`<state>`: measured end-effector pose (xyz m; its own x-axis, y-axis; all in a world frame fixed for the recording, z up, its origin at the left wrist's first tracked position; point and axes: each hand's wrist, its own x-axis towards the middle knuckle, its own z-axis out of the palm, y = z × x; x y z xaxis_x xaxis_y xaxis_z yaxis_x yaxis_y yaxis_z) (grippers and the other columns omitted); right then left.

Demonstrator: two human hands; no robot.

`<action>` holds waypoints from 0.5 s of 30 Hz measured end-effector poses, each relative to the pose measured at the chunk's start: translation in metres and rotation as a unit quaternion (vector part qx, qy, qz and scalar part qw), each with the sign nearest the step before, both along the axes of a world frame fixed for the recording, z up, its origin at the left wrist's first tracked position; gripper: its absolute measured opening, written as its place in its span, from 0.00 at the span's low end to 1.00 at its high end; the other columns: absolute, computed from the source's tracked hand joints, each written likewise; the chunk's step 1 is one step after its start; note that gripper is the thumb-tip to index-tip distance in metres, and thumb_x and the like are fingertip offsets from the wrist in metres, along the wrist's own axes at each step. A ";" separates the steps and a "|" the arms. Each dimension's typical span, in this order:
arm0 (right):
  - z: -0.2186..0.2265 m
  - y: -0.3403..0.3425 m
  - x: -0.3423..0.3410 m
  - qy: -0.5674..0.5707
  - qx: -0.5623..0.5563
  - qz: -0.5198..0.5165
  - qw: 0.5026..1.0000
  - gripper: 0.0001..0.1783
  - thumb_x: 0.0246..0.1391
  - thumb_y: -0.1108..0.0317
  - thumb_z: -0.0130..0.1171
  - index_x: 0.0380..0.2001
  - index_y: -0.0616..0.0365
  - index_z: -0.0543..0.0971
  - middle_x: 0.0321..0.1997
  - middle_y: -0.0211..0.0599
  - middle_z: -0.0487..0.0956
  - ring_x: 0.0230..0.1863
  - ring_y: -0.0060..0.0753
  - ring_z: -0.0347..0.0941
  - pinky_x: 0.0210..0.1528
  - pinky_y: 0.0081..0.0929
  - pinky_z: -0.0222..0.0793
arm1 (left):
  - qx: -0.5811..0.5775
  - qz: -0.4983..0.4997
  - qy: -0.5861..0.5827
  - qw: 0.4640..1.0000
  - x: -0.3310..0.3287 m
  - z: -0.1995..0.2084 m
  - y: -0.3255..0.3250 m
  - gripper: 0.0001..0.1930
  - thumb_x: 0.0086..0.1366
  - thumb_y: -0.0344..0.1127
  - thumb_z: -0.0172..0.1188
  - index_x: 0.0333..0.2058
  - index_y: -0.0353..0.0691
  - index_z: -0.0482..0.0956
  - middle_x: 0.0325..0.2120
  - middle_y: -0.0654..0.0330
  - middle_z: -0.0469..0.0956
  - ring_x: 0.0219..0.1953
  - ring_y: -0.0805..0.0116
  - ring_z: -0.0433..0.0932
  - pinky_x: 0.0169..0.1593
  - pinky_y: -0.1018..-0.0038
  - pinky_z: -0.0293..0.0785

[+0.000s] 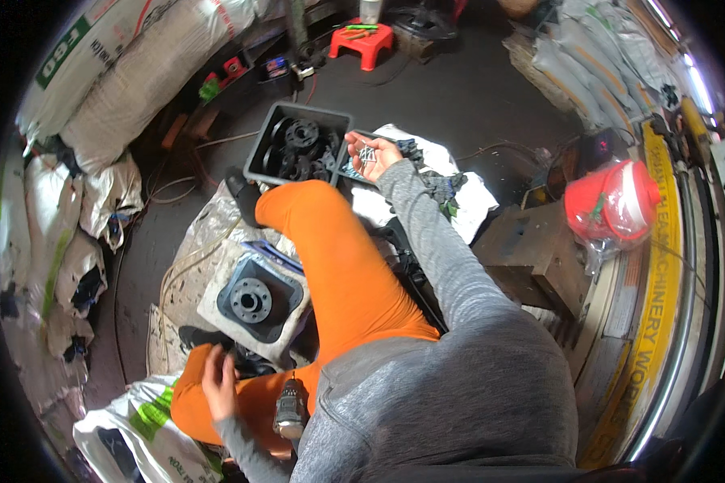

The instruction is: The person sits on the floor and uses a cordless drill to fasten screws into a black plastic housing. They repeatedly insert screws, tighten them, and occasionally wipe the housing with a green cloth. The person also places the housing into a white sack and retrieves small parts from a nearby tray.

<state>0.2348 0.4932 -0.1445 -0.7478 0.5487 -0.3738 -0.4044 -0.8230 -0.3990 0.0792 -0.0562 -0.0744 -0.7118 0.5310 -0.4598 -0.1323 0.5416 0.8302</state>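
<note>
My right hand [387, 154] is reached out, palm up, with fingers curled round several small silvery screws [365, 154]. It hovers beside the grey bin [259, 161], which is filled with black round parts [301, 134]. My left hand [219, 385] is by my left knee, its fingers stretched and slightly blurred, nothing visible in it. A cordless drill [291, 410] lies on my lap, bit pointing away from me. Between my legs a dark round flange [250, 301] with a ring of holes sits on a grey square piece atop a whitish block [213, 302].
A white sack [473, 197] with dark pieces on it lies right of the bin. Farther off stands a red stool [368, 48]. On the right are a brown metal box [532, 249] and a red bucket [608, 201]. Stuffed white bags [80, 189] line the left.
</note>
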 end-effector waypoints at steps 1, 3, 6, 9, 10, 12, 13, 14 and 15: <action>0.010 -0.013 -0.003 0.044 -0.011 0.018 0.999 0.21 0.53 0.72 0.41 0.51 0.61 0.69 0.50 0.43 0.76 0.45 0.38 0.75 0.42 0.36 0.75 | -0.008 -0.034 -0.029 0.999 0.017 0.029 -0.019 0.22 0.63 0.32 0.58 0.55 0.32 0.69 0.38 0.58 0.77 0.34 0.78 0.72 0.36 0.82 0.70; 0.026 -0.046 -0.012 0.100 -0.039 0.056 0.993 0.19 0.53 0.74 0.45 0.48 0.61 0.72 0.56 0.41 0.74 0.55 0.43 0.71 0.52 0.41 0.71 | -0.123 -0.091 -0.056 0.987 0.056 0.073 -0.051 0.27 0.60 0.31 0.61 0.57 0.33 0.67 0.36 0.59 0.77 0.36 0.76 0.74 0.39 0.80 0.72; 0.040 -0.107 -0.036 0.182 -0.176 0.131 0.958 0.11 0.57 0.75 0.41 0.39 0.57 0.73 0.59 0.43 0.71 0.62 0.48 0.65 0.56 0.49 0.68 | -0.149 -0.114 -0.086 0.978 0.115 0.088 -0.069 0.32 0.53 0.28 0.65 0.59 0.36 0.66 0.34 0.60 0.75 0.35 0.74 0.77 0.38 0.76 0.75; 0.042 -0.177 -0.060 0.203 -0.219 0.216 0.930 0.08 0.62 0.72 0.44 0.41 0.57 0.73 0.61 0.43 0.69 0.63 0.47 0.64 0.56 0.48 0.69 | -0.177 -0.142 0.143 0.963 0.150 0.063 -0.056 0.37 0.43 0.35 0.67 0.56 0.37 0.68 0.41 0.46 0.75 0.45 0.48 0.75 0.49 0.63 0.71; 0.040 -0.198 -0.067 0.154 -0.229 0.231 0.933 0.08 0.61 0.71 0.46 0.42 0.58 0.72 0.61 0.43 0.69 0.63 0.46 0.65 0.55 0.47 0.71 | -0.202 -0.113 0.146 0.962 0.156 0.055 -0.051 0.37 0.43 0.35 0.67 0.56 0.37 0.68 0.41 0.47 0.75 0.45 0.48 0.75 0.49 0.62 0.71; 0.037 -0.233 -0.076 0.145 -0.240 0.280 0.918 0.12 0.62 0.70 0.47 0.47 0.61 0.69 0.59 0.45 0.70 0.61 0.46 0.66 0.54 0.45 0.73 | -0.189 -0.095 0.173 0.962 0.164 0.048 -0.045 0.37 0.44 0.35 0.67 0.56 0.36 0.68 0.42 0.47 0.75 0.46 0.48 0.75 0.49 0.62 0.71; 0.035 -0.246 -0.077 0.134 -0.236 0.298 0.915 0.14 0.62 0.70 0.46 0.50 0.63 0.67 0.58 0.47 0.71 0.59 0.46 0.68 0.54 0.45 0.73 | -0.185 -0.086 0.185 0.961 0.168 0.047 -0.043 0.37 0.44 0.35 0.67 0.56 0.36 0.68 0.43 0.47 0.75 0.46 0.49 0.75 0.50 0.62 0.71; 0.033 -0.258 -0.076 0.133 -0.244 0.307 0.910 0.12 0.63 0.69 0.46 0.47 0.62 0.68 0.57 0.47 0.71 0.59 0.46 0.68 0.54 0.45 0.74 | -0.182 -0.077 0.198 0.960 0.170 0.049 -0.043 0.38 0.44 0.35 0.67 0.57 0.35 0.68 0.43 0.47 0.74 0.47 0.49 0.75 0.51 0.63 0.71; 0.031 -0.267 -0.075 0.100 -0.237 0.310 0.915 0.12 0.64 0.68 0.46 0.47 0.61 0.68 0.58 0.47 0.71 0.59 0.45 0.68 0.54 0.44 0.73 | -0.172 -0.061 0.193 0.964 0.172 0.054 -0.044 0.37 0.44 0.35 0.67 0.56 0.35 0.68 0.45 0.47 0.74 0.48 0.50 0.75 0.52 0.63 0.70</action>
<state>0.1601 0.2260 -0.1131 -0.9398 -0.1927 -0.2822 0.1732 -0.9805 0.0928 0.2511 -0.1005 -0.0206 -0.8067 0.4854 -0.3370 0.2326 0.7851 0.5740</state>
